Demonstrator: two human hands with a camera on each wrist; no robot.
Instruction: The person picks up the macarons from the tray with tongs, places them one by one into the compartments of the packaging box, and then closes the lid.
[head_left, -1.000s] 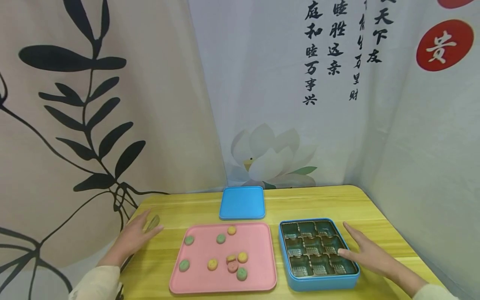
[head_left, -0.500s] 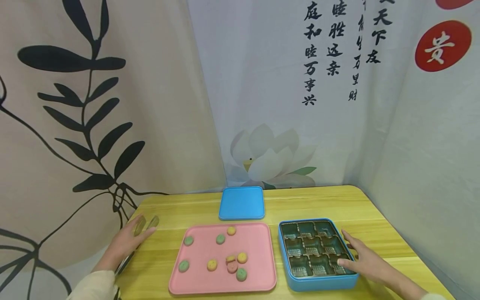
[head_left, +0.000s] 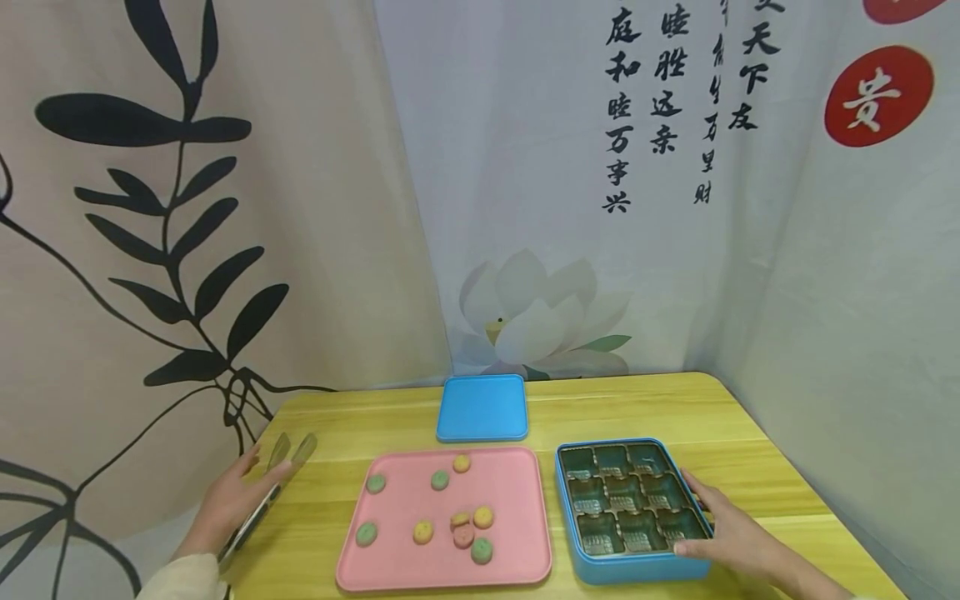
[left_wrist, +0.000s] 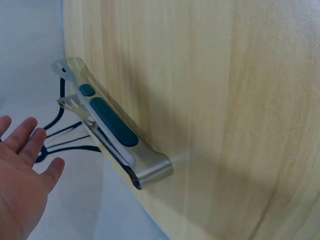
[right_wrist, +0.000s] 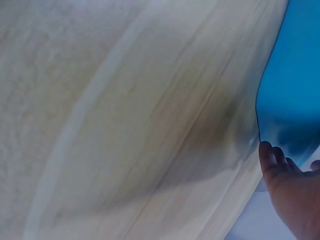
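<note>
In the head view my left hand (head_left: pixel 231 500) is beside metal tongs (head_left: pixel 255 521) at the table's left edge. The left wrist view shows its fingers spread apart from the tongs (left_wrist: pixel 112 120), which have teal grip pads and lie on their side. At the right, my right hand (head_left: pixel 738 533) is at a blue box (head_left: pixel 637 570) with a divided dark plastic insert (head_left: pixel 624 493). Its thumb is near the front right corner and its fingers lie along the right side. In the right wrist view, fingertips (right_wrist: pixel 265 146) meet the blue wall (right_wrist: pixel 290 100).
Between the hands lies a pink tray (head_left: pixel 390 567) with several small green, yellow and pink cookies (head_left: pixel 463 536). Behind it is a flat blue lid (head_left: pixel 482 408). A printed curtain (head_left: pixel 360 208) hangs behind the wooden table (head_left: pixel 600 408).
My left hand has drawn back left and down, uncovering more of the tongs. My right hand has come in to the box's right side. The tray and box stay put.
</note>
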